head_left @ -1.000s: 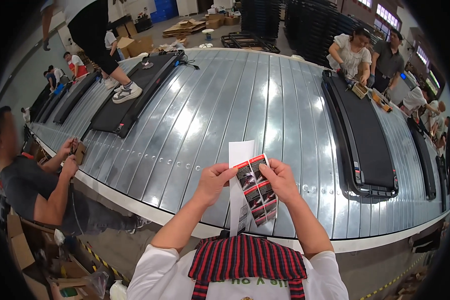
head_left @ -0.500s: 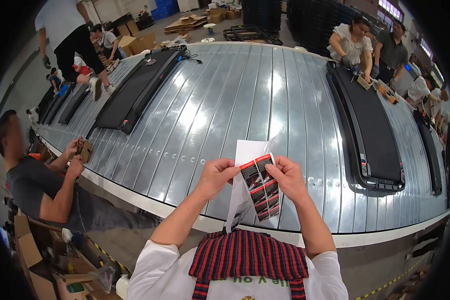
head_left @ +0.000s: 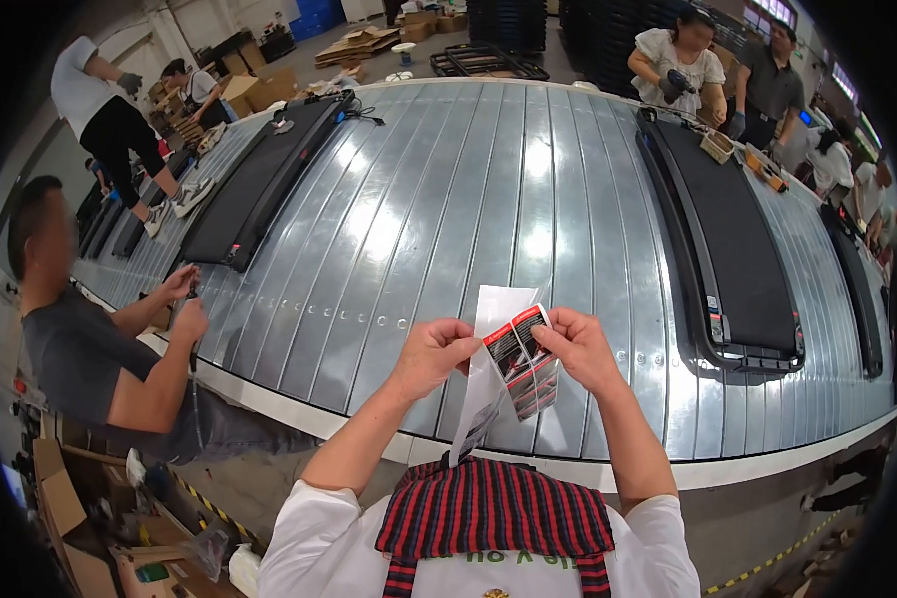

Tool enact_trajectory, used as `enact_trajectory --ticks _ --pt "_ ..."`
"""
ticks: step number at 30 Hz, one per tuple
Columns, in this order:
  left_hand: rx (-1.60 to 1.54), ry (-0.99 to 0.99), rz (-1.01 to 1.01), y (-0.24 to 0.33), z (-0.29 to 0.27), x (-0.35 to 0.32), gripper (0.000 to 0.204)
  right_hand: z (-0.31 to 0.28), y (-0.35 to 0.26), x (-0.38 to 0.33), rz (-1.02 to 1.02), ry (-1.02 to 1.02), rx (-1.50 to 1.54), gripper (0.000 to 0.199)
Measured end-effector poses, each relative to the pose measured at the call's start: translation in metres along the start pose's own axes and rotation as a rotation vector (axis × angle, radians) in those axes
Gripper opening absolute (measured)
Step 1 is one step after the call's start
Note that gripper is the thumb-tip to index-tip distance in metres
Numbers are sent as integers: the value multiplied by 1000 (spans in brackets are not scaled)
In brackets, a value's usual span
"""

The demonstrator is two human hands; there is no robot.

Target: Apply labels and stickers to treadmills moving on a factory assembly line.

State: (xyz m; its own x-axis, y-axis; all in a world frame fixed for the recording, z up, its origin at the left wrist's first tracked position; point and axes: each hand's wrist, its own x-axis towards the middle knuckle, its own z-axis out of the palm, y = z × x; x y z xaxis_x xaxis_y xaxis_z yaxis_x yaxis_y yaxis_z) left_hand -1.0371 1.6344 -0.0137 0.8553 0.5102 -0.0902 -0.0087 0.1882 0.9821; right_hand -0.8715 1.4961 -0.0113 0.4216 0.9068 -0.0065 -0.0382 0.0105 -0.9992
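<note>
A red-and-black label (head_left: 516,361) with small printed panels is stretched between my hands above the near edge of the metal line. Behind it and to its left hangs a white backing sheet (head_left: 474,391), its lower end reaching down toward my striped apron. My left hand (head_left: 433,357) is closed in a pinch on the backing sheet, thumb at the label's upper left corner. My right hand (head_left: 580,347) pinches the label's upper right edge between thumb and fingers. The label's lower part curls back, and whether it still touches the sheet there is unclear.
Slatted metal conveyor (head_left: 439,219) spreads ahead. Treadmill decks lie on it at the right (head_left: 723,239) and left (head_left: 264,184). A co-worker (head_left: 120,349) stands close at my left holding a tool. Another person (head_left: 120,130) is up on the line; others work at far right.
The label's lower end has curled up and away, while my hands stay nearly in place. The person on the line now has both feet down; the far-right worker has raised a drill.
</note>
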Motion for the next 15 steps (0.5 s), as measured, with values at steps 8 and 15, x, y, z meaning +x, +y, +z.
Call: enact_trajectory --ticks 8,15 --pt "99 81 63 -6 22 15 11 12 -3 -7 -624 509 -756 10" --pt "144 -36 63 -1 18 20 11 43 -4 -9 -390 349 -441 10"
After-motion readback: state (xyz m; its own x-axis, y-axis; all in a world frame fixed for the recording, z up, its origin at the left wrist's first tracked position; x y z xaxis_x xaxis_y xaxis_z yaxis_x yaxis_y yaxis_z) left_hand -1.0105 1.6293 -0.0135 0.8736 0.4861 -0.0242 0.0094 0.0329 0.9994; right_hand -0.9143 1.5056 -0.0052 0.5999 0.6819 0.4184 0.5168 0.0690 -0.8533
